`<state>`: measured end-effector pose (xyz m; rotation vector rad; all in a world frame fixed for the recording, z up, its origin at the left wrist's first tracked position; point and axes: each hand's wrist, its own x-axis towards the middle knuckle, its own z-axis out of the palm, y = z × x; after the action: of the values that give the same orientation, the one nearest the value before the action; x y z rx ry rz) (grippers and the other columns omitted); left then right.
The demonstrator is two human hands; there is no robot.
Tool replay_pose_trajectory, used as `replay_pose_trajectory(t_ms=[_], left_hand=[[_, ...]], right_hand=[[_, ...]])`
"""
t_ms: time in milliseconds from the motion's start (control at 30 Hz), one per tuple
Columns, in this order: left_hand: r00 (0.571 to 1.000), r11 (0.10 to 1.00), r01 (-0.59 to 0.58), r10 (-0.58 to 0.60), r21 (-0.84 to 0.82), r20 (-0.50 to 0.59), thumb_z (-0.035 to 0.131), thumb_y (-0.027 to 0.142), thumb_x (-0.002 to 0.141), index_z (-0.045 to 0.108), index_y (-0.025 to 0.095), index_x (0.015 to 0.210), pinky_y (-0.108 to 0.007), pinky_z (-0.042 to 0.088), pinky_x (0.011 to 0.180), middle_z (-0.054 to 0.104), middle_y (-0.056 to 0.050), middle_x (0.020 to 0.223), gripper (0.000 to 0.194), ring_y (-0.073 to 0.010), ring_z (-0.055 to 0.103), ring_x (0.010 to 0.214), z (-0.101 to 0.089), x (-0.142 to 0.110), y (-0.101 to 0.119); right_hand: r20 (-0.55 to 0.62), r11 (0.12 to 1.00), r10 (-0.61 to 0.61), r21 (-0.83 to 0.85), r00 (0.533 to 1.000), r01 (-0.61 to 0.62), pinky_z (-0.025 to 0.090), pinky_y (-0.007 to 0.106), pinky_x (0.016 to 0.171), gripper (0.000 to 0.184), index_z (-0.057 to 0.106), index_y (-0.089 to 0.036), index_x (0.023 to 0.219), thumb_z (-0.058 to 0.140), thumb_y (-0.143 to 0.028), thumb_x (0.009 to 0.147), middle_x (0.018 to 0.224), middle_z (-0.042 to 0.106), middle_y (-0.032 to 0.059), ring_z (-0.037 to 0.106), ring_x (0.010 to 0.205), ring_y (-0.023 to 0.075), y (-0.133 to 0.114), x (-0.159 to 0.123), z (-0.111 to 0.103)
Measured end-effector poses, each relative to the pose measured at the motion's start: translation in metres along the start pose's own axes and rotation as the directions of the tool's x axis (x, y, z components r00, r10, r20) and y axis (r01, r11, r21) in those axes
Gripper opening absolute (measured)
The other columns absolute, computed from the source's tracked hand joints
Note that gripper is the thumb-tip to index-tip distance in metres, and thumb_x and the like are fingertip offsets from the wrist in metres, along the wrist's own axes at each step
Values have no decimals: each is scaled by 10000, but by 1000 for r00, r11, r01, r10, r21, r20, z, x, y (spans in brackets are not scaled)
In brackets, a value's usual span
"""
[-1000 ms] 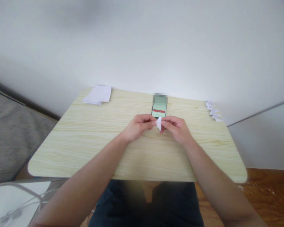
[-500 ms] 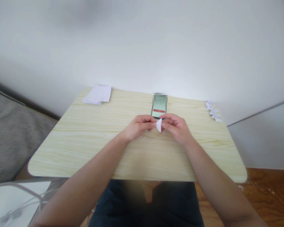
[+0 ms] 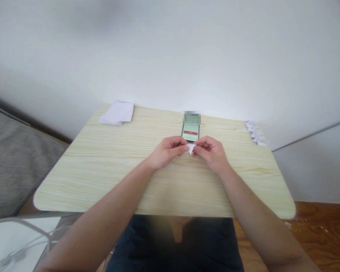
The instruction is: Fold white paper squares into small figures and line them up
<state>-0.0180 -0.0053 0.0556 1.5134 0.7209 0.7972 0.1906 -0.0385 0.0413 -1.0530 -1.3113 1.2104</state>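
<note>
Between my two hands is a small folded piece of white paper (image 3: 191, 148), its narrow point facing down toward me. My left hand (image 3: 170, 152) pinches its left side between thumb and fingers. On the right side, my right hand (image 3: 209, 152) grips it the same way, fingers curled. Both hands hover over the middle of the table, close in front of a phone (image 3: 190, 130) with a lit, partly blurred screen. The fingertips hide part of the paper's edges.
A stack of white paper sheets (image 3: 118, 113) lies at the table's back left. Several small folded white paper pieces (image 3: 255, 133) form a row along the back right edge. The pale wooden table (image 3: 102, 170) meets a white wall (image 3: 170, 56). Cables (image 3: 31, 230) run at lower left.
The folded paper has turned between my fingers: its point now faces down, and less of it shows. My fingertips have shifted slightly around it.
</note>
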Motion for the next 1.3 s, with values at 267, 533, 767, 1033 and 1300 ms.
replay_pose_trajectory(t_ms=[267, 533, 767, 1033, 1300], left_hand=[[997, 994, 12, -5, 106, -71, 726, 485, 866, 691, 158, 898, -279, 389, 626, 637, -26, 787, 331, -134, 528, 687, 4, -2, 0], [991, 981, -8, 33, 193, -128, 700, 505, 884, 691, 158, 904, -287, 423, 646, 674, -45, 816, 348, -152, 571, 723, 5, -1, -1], [991, 974, -9, 39, 227, -130, 695, 496, 887, 696, 159, 912, -288, 431, 653, 679, -42, 821, 338, -151, 573, 720, 5, -1, -3], [994, 955, 2, 31, 296, -109, 657, 476, 917, 716, 155, 927, -280, 404, 654, 684, -32, 833, 327, -134, 533, 711, 6, -2, 3], [989, 941, -13, 61, 338, -133, 646, 451, 923, 725, 170, 924, -279, 404, 671, 689, -15, 832, 291, -133, 524, 714, 7, -4, 4]], right_hand=[[-66, 990, -3, -139, 998, -6, 534, 292, 618, 259, 721, -199, 806, 832, -432, 783, 698, 736, 26, 674, 643, 164, -4, -2, 1], [1, 993, 5, -118, 1000, -4, 562, 304, 688, 138, 771, -197, 827, 761, -333, 850, 755, 763, 30, 706, 680, 169, -7, -4, 2], [62, 997, 34, -69, 997, -30, 566, 322, 731, 137, 794, -198, 888, 734, -320, 862, 756, 768, 30, 711, 710, 181, -7, -4, 2], [47, 991, 80, -111, 996, -74, 539, 282, 665, 173, 770, -180, 899, 798, -326, 812, 747, 751, 30, 696, 681, 160, -1, -3, 5], [51, 989, 83, -127, 995, -76, 545, 299, 693, 226, 767, -194, 938, 786, -391, 828, 782, 755, 38, 694, 717, 173, 1, -2, 4]])
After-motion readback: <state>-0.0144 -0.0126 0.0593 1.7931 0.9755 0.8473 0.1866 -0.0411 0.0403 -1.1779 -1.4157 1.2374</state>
